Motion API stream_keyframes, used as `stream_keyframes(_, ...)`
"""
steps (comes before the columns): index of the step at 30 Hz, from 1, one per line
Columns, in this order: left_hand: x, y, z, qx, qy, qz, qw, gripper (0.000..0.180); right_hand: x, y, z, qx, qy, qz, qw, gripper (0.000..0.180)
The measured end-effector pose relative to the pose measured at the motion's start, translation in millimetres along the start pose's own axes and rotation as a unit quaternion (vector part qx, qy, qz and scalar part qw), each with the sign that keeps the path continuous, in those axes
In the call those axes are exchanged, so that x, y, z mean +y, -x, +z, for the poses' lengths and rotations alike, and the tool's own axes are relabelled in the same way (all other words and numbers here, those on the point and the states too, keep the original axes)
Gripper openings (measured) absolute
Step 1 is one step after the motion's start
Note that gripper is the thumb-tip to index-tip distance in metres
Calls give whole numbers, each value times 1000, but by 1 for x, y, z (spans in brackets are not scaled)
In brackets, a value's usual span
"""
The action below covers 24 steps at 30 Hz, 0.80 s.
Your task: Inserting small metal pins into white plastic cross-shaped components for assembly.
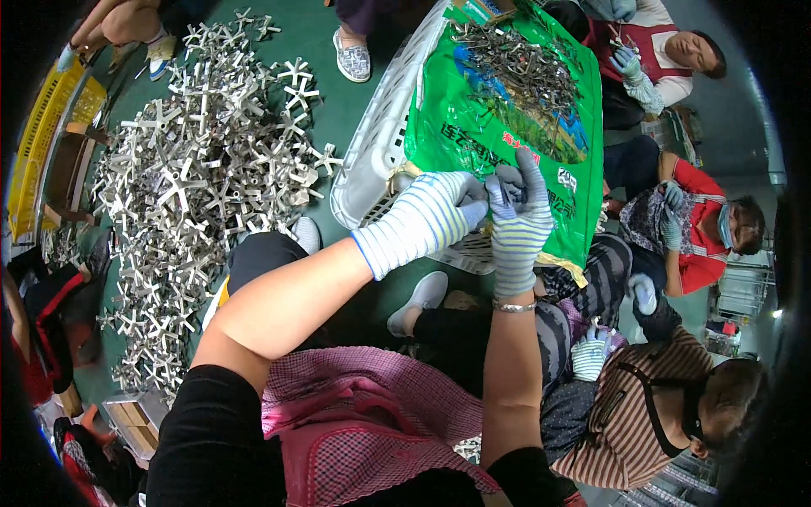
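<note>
My left hand [431,215], in a striped white and grey-fingered work glove, is closed, its fingers curled in; whatever may be inside is hidden. Close beside it, my right hand [521,224] wears a matching glove, with one finger stretched upward and others partly bent; I see nothing clearly held in it. Both hands are over the near edge of a green printed plastic sack [448,110]. The sack lies across a white plastic basket [372,160]. On top of it rests a heap of thin dark metal scraps [541,72].
A large pile of silvery star-shaped metal parts [203,169] spreads over the green floor at left. A yellow crate [42,144] stands beyond it. Several people sit around, including a gloved person in a striped top [642,406] close at right and one in red [701,228].
</note>
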<state>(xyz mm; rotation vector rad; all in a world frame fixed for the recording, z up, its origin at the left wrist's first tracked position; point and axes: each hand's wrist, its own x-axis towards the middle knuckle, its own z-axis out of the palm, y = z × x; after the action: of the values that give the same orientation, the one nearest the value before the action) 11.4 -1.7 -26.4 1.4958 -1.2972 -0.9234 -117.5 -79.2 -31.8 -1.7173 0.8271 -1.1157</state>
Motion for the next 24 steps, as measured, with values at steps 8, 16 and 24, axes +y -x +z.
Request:
stream_keyframes(8,8,0,-2,-32,44,40,998,26,-4,10,0,-17,-23,48,998,22)
stream_keyframes(16,23,18,-8,80,-89,119,986,25,-3,-32,-57,45,134,14,990,19)
stream_keyframes(24,51,22,-50,166,-69,265,947,28,17,-76,-137,-2,324,43,945,27)
